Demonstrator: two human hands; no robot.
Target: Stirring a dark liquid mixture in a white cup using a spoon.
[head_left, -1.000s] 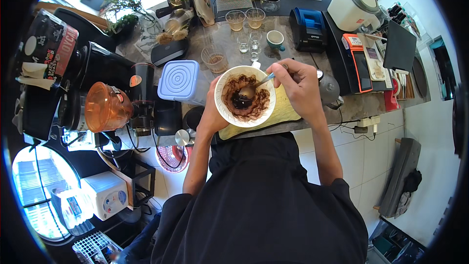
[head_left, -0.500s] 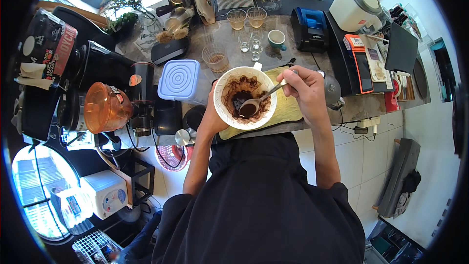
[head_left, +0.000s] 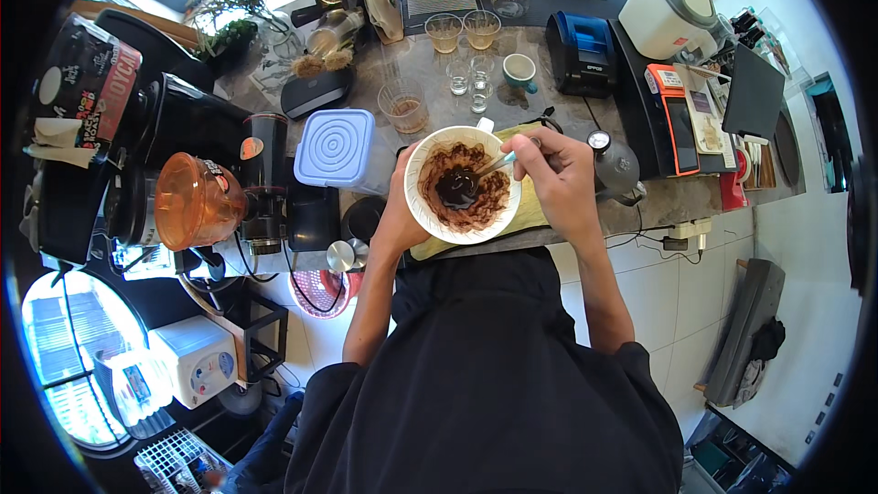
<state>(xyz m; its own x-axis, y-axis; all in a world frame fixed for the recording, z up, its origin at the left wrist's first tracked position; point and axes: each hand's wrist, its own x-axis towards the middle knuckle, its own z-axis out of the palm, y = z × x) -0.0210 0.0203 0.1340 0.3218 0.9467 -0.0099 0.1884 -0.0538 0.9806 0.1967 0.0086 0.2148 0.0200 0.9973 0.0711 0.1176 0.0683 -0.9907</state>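
A white handled cup (head_left: 462, 236) with a ribbed inner wall is tilted toward me over the counter's front edge. Dark brown liquid (head_left: 455, 190) pools inside it, and brown residue coats the wall. My left hand (head_left: 395, 220) wraps the cup's left side, its fingers partly hidden behind. From the right, my right hand (head_left: 560, 185) pinches the handle of a metal spoon (head_left: 498, 164), whose bowl is sunk in the dark liquid. Under the cup lies a yellow-green cloth (head_left: 530, 212).
A blue-lidded container (head_left: 337, 148) stands left of the cup, near a clear glass (head_left: 402, 108). Small glasses (head_left: 479, 82) and a teal cup (head_left: 519, 71) sit farther back. A grinder with an orange hopper (head_left: 197, 201) is at left; a dark kettle (head_left: 615, 165) stands right.
The spoon's bowl has dipped from view into the liquid, with its handle now steeper. My right hand has shifted slightly left and down. The cup has tilted a little differently.
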